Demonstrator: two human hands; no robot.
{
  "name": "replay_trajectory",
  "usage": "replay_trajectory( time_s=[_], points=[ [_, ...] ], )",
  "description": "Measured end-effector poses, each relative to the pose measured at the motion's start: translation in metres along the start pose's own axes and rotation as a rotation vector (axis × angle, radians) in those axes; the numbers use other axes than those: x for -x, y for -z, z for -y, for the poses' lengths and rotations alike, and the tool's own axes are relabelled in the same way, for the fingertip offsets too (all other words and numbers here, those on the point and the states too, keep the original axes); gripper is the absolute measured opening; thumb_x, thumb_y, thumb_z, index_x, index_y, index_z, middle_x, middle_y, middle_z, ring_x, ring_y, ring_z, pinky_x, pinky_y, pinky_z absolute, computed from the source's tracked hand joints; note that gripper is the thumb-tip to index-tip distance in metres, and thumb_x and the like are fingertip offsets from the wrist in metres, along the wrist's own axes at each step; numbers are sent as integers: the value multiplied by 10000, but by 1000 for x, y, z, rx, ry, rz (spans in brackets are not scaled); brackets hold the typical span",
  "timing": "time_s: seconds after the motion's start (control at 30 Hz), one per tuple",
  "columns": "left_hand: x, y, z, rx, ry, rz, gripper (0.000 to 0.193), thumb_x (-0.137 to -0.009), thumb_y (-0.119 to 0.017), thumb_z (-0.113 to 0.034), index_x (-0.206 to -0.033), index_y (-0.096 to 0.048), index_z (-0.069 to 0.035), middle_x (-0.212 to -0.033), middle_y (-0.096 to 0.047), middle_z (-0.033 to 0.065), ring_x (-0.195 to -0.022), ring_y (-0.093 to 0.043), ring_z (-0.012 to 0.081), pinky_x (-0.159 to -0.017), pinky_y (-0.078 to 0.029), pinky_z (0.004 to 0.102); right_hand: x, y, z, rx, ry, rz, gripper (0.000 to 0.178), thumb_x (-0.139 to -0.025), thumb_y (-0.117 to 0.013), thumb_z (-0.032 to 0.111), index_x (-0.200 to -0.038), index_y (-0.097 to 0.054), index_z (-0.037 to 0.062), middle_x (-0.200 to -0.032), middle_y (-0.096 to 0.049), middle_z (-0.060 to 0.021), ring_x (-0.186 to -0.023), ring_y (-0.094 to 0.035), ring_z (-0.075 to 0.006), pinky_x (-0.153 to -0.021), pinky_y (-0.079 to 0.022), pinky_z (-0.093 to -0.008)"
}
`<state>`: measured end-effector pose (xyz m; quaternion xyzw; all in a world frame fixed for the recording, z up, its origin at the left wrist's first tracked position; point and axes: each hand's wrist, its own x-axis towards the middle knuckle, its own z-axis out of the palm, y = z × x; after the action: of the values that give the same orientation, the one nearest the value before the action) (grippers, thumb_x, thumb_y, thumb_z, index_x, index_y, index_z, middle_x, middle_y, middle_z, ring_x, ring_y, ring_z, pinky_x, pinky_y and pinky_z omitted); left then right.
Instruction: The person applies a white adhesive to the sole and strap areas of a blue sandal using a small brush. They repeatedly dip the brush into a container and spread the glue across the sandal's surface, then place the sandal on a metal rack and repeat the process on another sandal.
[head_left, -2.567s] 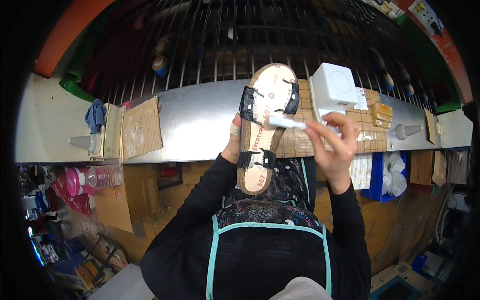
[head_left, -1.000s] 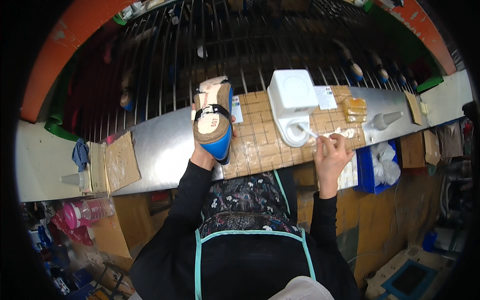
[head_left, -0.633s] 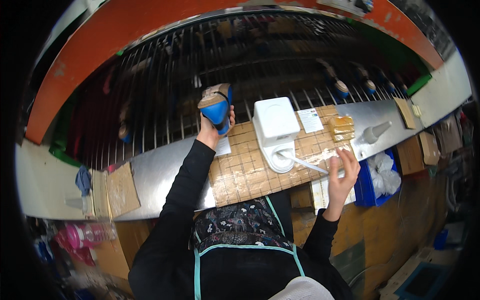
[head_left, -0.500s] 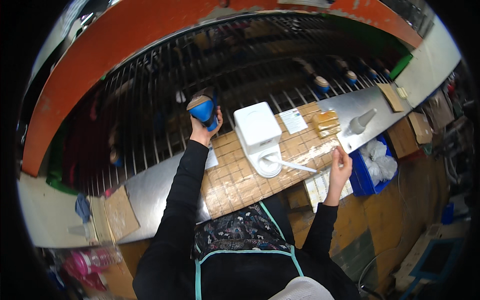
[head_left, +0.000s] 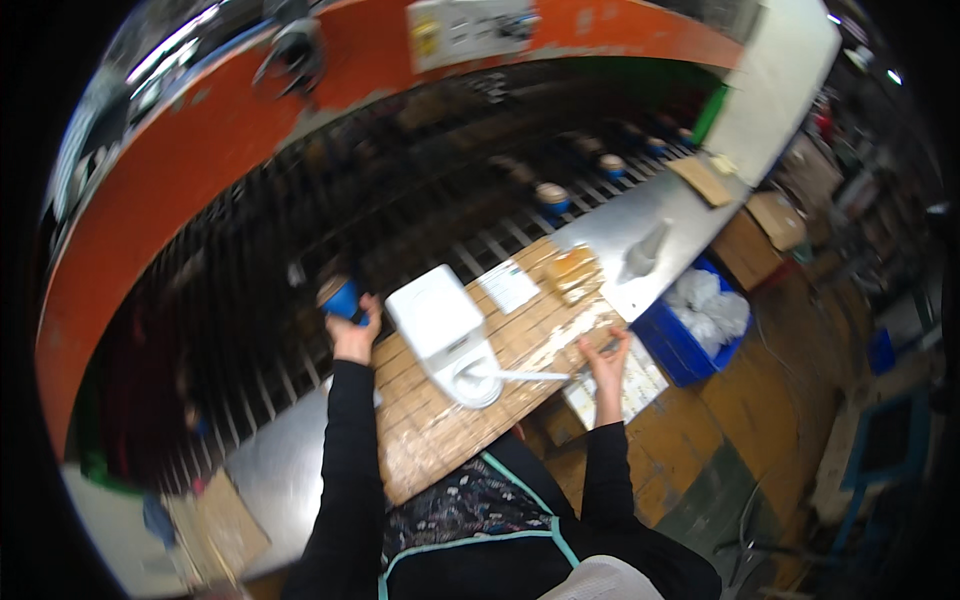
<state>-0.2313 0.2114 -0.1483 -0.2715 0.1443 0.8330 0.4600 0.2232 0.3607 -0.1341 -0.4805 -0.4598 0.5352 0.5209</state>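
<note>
My left hand [head_left: 357, 330] is closed around a blue shoe last [head_left: 341, 300] with a tan underside and a dark upper, held over the edge of the rack. Just right of it stands a white box-shaped container [head_left: 436, 310] with a round cup [head_left: 470, 384] at its front. A white stick [head_left: 530, 376] leans out of that cup towards my right hand. My right hand [head_left: 607, 360] hovers by the right end of the board, thumb and fingers apart. Nothing shows between them, though motion blurs the picture.
The taped brown board [head_left: 420, 440] lies on a metal bench [head_left: 290, 475]. A yellowish block [head_left: 574, 273], a paper sheet [head_left: 508, 286] and a grey cone [head_left: 647, 250] are on top. Bars of a dark rack [head_left: 400, 200] run behind, with more lasts [head_left: 552, 197]. A blue bin [head_left: 680, 340] stands right.
The whole view has shifted and turned. My left hand still holds the last, now turned and lower beside the white container. My right hand's fingers have spread apart.
</note>
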Motion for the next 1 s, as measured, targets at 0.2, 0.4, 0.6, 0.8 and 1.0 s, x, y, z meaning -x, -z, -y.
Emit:
replay_trajectory(
  time_s=[0.2, 0.4, 0.6, 0.8, 1.0],
  points=[
    [-58, 1, -20, 106, -168, -49, 327, -850, -531, -327, -1008, -632, -59, -967, -631, 118, -907, -617, 308, -779, -575, 425, 13, 2, 5, 184, 38, -13, 494, -833, -742, 215, -1225, -451, 138, -609, -434, 62, -526, -377, -39, -474, -288, -215],
    [80, -51, 11, -22, 150, -25, 747, -900, -473, -527, -1386, -227, -15, -1360, -393, 224, -1179, -498, 400, -978, -426, 535, 11, 13, 12, 159, -59, 69, 384, -932, -623, 291, -1246, -458, 144, -611, -463, 46, -504, -395, -46, -470, -327, -215],
    [323, -98, 90, -189, -84, 1229, 475, -983, -439, -405, -1263, -493, -25, -796, -562, 69, -763, -571, 206, -1121, -267, 479, 4, 5, -1, 121, 33, -50, 510, -1008, -280, 527, -1185, -526, 117, -537, -416, 14, -436, -412, -82, -422, -377, -231],
    [442, -128, 112, -142, -120, 2191, 278, -792, -535, 45, -520, -586, 21, -523, -581, 145, -448, -604, 260, -703, -530, 420, -6, 11, -15, 183, 124, -3, 569, -982, -239, 598, -1229, -455, 133, -543, -423, 0, -390, -403, -92, -375, -350, -215],
    [474, -122, 126, -83, -180, 2245, 220, -786, -544, -1, -578, -603, 39, -564, -578, 159, -493, -602, 269, -675, -544, 436, -1, 14, -15, 222, 123, 44, 639, -953, -225, 656, -1323, -412, 169, -559, -437, 1, -397, -395, -87, -379, -325, -206]
  ],
)
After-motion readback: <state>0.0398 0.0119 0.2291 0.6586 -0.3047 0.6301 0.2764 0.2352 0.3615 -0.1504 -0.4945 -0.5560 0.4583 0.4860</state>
